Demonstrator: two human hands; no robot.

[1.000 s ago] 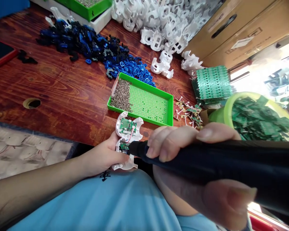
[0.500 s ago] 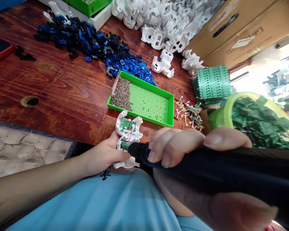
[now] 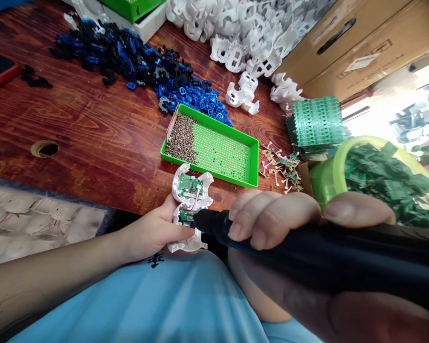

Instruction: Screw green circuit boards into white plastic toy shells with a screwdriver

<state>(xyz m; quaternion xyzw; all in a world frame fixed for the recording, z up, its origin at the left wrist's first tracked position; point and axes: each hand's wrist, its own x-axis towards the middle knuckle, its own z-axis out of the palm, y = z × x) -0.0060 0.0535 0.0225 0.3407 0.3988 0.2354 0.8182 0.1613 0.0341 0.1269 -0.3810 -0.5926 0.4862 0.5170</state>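
My left hand (image 3: 160, 224) grips a white plastic housing (image 3: 181, 190) near my lap, thumb across its lower part. Inside the housing sit green circuit boards (image 3: 191, 185), with red and white wires running between the upper and lower sections. My right hand (image 3: 282, 219) is wrapped round a thick black electric screwdriver (image 3: 307, 252). The tool's narrow end points left and lies over the lower circuit board, so its tip and any screw there are hidden. Just beyond the housing is a green perforated tray (image 3: 229, 147) with many small screws (image 3: 180, 138) heaped at its left end.
Blue and black plastic parts (image 3: 128, 57) lie piled behind the tray. White housings (image 3: 243, 28) are heaped at the back beside a cardboard box (image 3: 357, 52). To the right are small wired boards (image 3: 282, 166), stacked green panels (image 3: 318, 121) and a bucket of boards (image 3: 329, 176).
The screwdriver and my right hand have shifted slightly right and up, uncovering more of the lower circuit board. My left hand keeps the housing almost in the same place.
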